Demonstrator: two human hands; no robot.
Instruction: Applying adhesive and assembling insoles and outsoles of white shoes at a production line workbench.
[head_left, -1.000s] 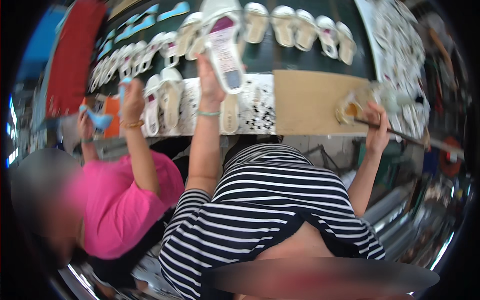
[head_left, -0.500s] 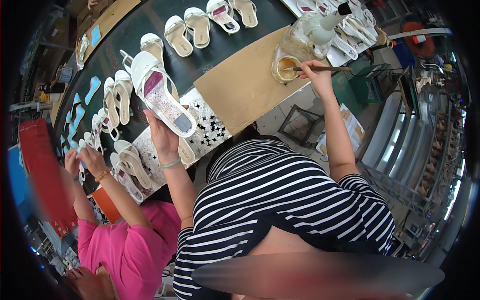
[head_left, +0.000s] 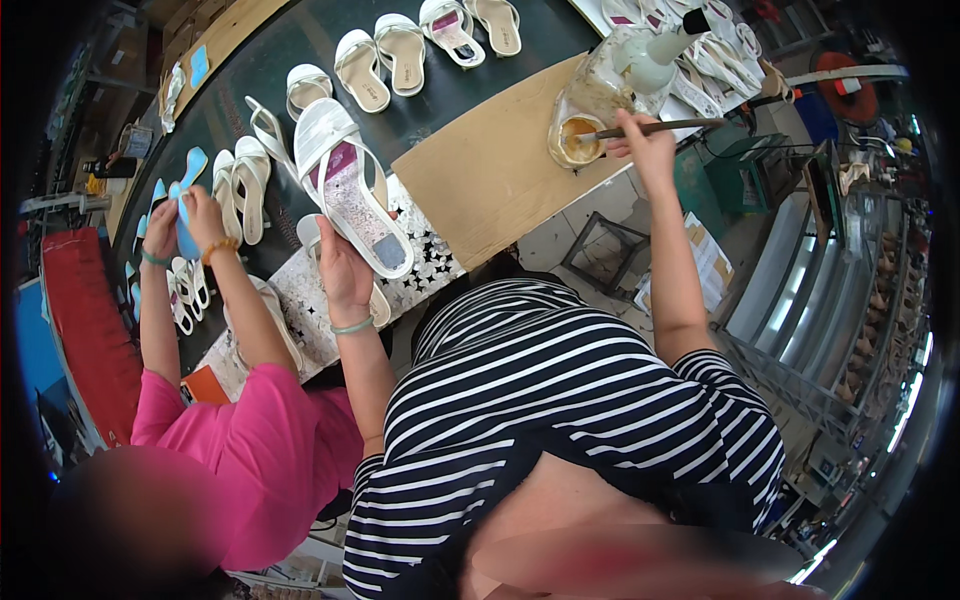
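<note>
My left hand (head_left: 346, 272) is closed around a white slide sandal (head_left: 352, 205), tilted with its inside facing up. A purple patch and a rough, speckled area show on its footbed, with a grey patch at the heel. To the right, the fingers of my right hand (head_left: 645, 150) pinch a long brush (head_left: 690, 124) by its dark handle. The brush's tip is inside the mouth of a small pot of yellowish paste (head_left: 556, 148). Behind the sandal I hold, part of another white sandal (head_left: 380, 306) lies on the table edge.
Brown cardboard (head_left: 480, 165) covers the table between my hands. A stained bottle (head_left: 645, 62) stands behind the pot. White sandals (head_left: 405, 60) line the dark green table (head_left: 290, 45). On my left a co-worker in a pink shirt (head_left: 285, 430) holds light blue insole-shaped pieces (head_left: 188, 235).
The sandal in my left hand has shifted slightly right. My right hand has moved up a little, the brush still in the pot. The co-worker's hands have risen to blue pieces.
</note>
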